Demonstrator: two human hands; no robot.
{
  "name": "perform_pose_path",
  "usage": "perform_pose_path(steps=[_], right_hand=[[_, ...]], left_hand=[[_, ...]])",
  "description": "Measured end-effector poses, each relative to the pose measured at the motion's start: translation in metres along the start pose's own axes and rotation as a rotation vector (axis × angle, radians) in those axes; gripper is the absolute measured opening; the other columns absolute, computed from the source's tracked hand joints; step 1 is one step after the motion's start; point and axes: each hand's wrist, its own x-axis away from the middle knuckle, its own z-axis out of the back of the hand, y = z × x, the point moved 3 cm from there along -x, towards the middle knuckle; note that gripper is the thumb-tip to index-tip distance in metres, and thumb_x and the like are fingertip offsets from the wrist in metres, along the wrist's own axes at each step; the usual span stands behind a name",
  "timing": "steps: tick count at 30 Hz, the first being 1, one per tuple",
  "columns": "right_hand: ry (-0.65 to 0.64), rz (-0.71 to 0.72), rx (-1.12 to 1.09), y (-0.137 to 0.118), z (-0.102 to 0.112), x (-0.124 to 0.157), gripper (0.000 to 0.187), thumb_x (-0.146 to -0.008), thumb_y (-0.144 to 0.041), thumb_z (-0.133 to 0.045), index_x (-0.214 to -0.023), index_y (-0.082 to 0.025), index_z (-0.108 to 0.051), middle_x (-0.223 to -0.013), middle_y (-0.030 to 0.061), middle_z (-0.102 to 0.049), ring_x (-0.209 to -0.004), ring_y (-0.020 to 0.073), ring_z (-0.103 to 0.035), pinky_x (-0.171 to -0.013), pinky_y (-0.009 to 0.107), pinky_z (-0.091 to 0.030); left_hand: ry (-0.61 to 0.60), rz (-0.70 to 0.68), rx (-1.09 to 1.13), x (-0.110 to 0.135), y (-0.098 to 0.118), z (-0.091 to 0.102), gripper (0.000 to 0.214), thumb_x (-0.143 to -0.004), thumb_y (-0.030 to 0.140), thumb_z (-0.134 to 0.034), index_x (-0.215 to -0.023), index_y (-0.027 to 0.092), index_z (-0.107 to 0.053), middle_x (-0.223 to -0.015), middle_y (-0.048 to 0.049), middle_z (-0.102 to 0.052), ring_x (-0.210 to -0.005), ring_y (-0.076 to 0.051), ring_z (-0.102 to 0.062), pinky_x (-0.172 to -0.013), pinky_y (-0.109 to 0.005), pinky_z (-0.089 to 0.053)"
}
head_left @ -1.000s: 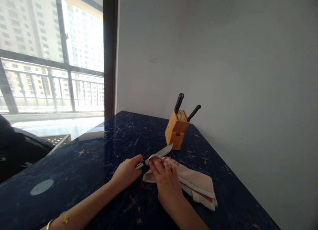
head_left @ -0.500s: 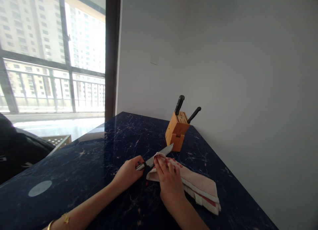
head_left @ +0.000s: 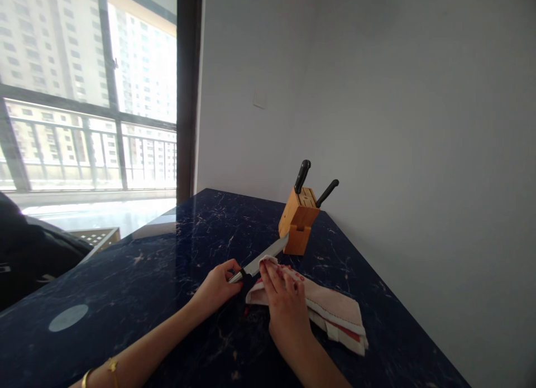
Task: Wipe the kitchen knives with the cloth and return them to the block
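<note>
Knife (head_left: 268, 253) lying low over worktop (head_left: 159, 254), near knife block (head_left: 298, 223); left hand (head_left: 218, 287) clenching its handle, right hand (head_left: 285, 304) flat, pressing cloth (head_left: 335, 315) against blade base. Likely best: wiping spine-side, right hand shielded by cloth, away from edge, handle steady.

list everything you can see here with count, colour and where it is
countertop: 1, dark blue marble, fills the foreground
cloth: 1, pink-beige with red stripes, folded on countertop
knife: 1, silver blade, dark handle, blade against cloth edge
knife block: 1, wooden, countertop's far end
knife handles: 2, black, in knife block
wall plate: 1, white, on grey wall
window: 1, dark frame, left
bracelet: 1, gold, left wrist
left hand: 1, grips knife handle
right hand: 1, flat on cloth by blade
</note>
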Motion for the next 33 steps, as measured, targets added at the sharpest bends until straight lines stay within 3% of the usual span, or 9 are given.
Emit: perform_pose_path(steps=[8,17,26,30,33], right_hand=[[-0.052,0.1,-0.031,-0.01,-0.003,0.004,0.068,-0.077,-0.017,-0.037,-0.138,-0.029,-0.011,-0.144,-0.0086,-0.019,-0.117,0.0265,-0.03,-0.092,0.045,-0.026],[-0.011,-0.066,-0.009,0.001,-0.001,-0.002,0.061,-0.08,-0.011,-0.03,-0.138,-0.024,-0.016,-0.142,-0.0049,-0.024,-0.115,0.0272,-0.032,-0.092,0.046,-0.025],[-0.084,0.125,-0.028,-0.01,0.001,0.004,0.071,-0.075,-0.016,-0.041,-0.138,-0.03,-0.013,-0.143,-0.0072,-0.021,-0.118,0.0267,-0.03,-0.092,0.043,-0.026],[-0.066,0.102,-0.023,-0.006,0.004,0.001,0.072,-0.075,-0.012,-0.039,-0.139,-0.029,-0.01,-0.144,-0.0061,-0.02,-0.116,0.0251,-0.032,-0.093,0.042,-0.026],[-0.031,0.003,0.016,0.003,0.005,-0.003,0.073,-0.074,-0.006,-0.035,-0.139,-0.027,-0.01,-0.144,-0.0045,-0.018,-0.115,0.0251,-0.033,-0.093,0.042,-0.024]], left_hand=[[-0.024,-0.003,0.012,-0.001,-0.001,0.0,0.014,-0.065,0.025,-0.054,-0.074,0.019,-0.046,-0.052,0.0074,-0.054,-0.044,-0.008,-0.046,-0.039,-0.016,-0.028],[-0.069,0.003,-0.003,0.003,0.005,0.0,0.014,-0.065,0.025,-0.053,-0.075,0.019,-0.046,-0.054,0.0064,-0.056,-0.043,-0.008,-0.046,-0.04,-0.017,-0.027],[0.083,-0.1,-0.488,0.013,0.019,0.007,0.006,-0.071,0.027,-0.05,-0.074,0.023,-0.053,-0.06,0.0054,-0.057,-0.055,-0.011,-0.051,-0.05,-0.018,-0.026],[0.094,-0.108,-0.576,0.015,0.023,0.011,0.005,-0.072,0.029,-0.05,-0.075,0.025,-0.053,-0.062,0.005,-0.058,-0.059,-0.012,-0.054,-0.052,-0.019,-0.026],[0.075,-0.11,-0.577,0.016,0.026,0.01,0.005,-0.073,0.026,-0.048,-0.075,0.025,-0.052,-0.063,0.0049,-0.059,-0.06,-0.013,-0.054,-0.053,-0.019,-0.026]])
